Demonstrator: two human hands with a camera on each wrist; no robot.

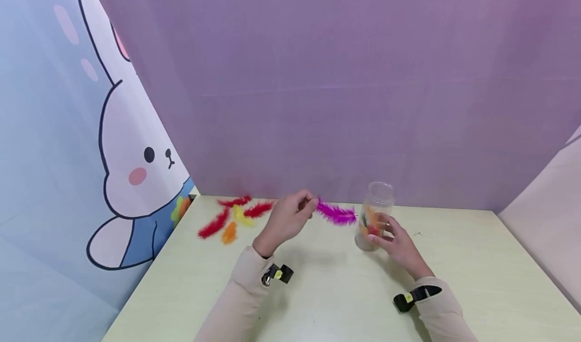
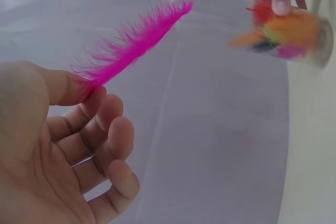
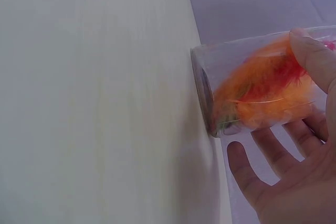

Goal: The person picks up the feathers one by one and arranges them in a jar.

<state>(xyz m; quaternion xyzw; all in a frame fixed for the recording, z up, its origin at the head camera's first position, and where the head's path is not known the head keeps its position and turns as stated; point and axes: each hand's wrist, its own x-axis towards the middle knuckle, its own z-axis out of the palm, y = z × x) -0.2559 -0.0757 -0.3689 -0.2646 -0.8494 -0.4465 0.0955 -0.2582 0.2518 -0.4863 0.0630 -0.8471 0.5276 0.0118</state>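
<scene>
Between thumb and forefinger, my left hand [image 1: 289,216] pinches a magenta feather [image 1: 337,214] by one end. In the left wrist view the feather [image 2: 134,48] slants up and away from the fingertips, its free end pointing toward the jar. My right hand [image 1: 401,243] holds a clear jar [image 1: 380,193] round its side, thumb in front. Orange, red and dark green feathers [image 3: 268,85] lie inside the jar, with a bit of magenta in the left wrist view. The jar stands upright, its base at the tabletop.
Loose feathers lie on the table [image 1: 327,301] left of my left hand: several red ones [image 1: 214,224], a yellow one [image 1: 242,216] and an orange one [image 1: 229,233]. A purple curtain [image 1: 345,90] hangs behind the table, and a rabbit-print cloth [image 1: 131,145] hangs at the left.
</scene>
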